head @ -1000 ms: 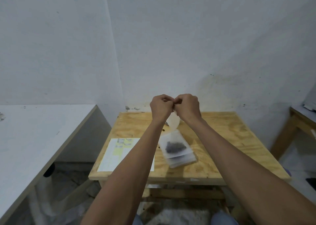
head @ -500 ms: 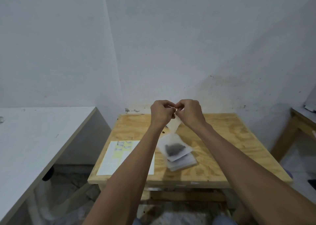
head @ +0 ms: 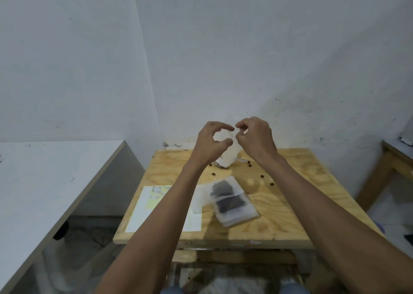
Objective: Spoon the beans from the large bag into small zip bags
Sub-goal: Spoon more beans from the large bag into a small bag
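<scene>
Both hands are raised above the far part of the wooden table (head: 290,204). Between them hangs a small translucent zip bag (head: 229,155), blurred. My left hand (head: 210,144) curls its index finger and thumb around the bag's upper part, with a gap between the two tips. My right hand (head: 256,137) pinches the bag's top edge with curled fingers. Two filled small bags (head: 224,188) with dark beans lie on a stack of bags (head: 237,215) at the table's middle. Loose beans (head: 262,176) are scattered on the wood. I cannot make out the large bag or a spoon.
An empty small bag (head: 199,198) lies left of the stack. A white sheet with yellow marks (head: 145,213) is on the table's left front. A white counter (head: 44,182) stands to the left, and another wooden table (head: 393,159) to the right.
My fingertips, pressed together over the bag's top before, have drawn slightly apart, and the left index and thumb have spread. The view has tilted down and shows more of the table.
</scene>
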